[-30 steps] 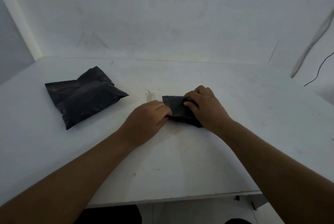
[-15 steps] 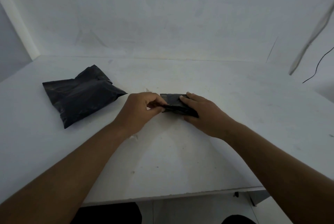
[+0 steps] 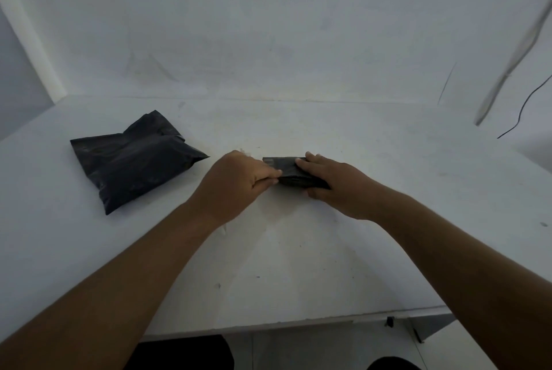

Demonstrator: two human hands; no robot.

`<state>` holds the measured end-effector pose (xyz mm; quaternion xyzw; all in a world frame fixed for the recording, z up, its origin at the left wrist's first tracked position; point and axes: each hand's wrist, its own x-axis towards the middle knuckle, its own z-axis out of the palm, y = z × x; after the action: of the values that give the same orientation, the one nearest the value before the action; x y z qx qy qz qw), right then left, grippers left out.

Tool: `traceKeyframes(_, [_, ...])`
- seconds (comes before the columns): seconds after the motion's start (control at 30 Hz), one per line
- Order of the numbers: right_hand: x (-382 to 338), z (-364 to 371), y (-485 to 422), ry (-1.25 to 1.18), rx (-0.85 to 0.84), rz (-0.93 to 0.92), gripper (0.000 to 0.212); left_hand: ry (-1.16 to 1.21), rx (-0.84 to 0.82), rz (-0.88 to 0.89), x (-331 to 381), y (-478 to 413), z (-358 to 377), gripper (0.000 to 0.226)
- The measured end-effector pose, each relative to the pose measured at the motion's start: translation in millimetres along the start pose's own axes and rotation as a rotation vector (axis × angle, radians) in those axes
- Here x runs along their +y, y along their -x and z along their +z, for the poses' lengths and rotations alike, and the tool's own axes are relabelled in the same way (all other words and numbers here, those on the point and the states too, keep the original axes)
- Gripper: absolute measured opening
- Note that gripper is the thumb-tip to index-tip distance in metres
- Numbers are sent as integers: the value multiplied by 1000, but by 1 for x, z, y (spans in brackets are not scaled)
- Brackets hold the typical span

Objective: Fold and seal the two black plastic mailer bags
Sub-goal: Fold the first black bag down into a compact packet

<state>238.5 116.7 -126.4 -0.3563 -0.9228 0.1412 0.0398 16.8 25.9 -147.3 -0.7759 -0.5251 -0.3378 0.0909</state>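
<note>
My left hand (image 3: pixel 239 181) pinches the left end of the small folded bag (image 3: pixel 286 167) at the middle of the desk (image 3: pixel 298 265). My right hand (image 3: pixel 337 187) grips its right end, fingers on top. I see the bigger bag (image 3: pixel 134 157) well apart, near the left edge.

Two black plastic mailer bags on a white table (image 3: pixel 298 265): the large bag (image 3: pixel 131 157), puffy and wrinkled, lies flat toward the table's left side, while the small bag (image 3: pixel 291 171), folded into a compact packet, sits near the table's middle.
</note>
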Motion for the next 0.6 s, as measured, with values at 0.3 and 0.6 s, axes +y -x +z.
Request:
traceKeyframes(0.3, [1,0,13,75,-5,-62,63,-132,41,79,-6,5,-7,34])
traceKeyframes(0.6, [-2,12,3,12,197,-172,47,-267,-177,-12,9,-10,7,71])
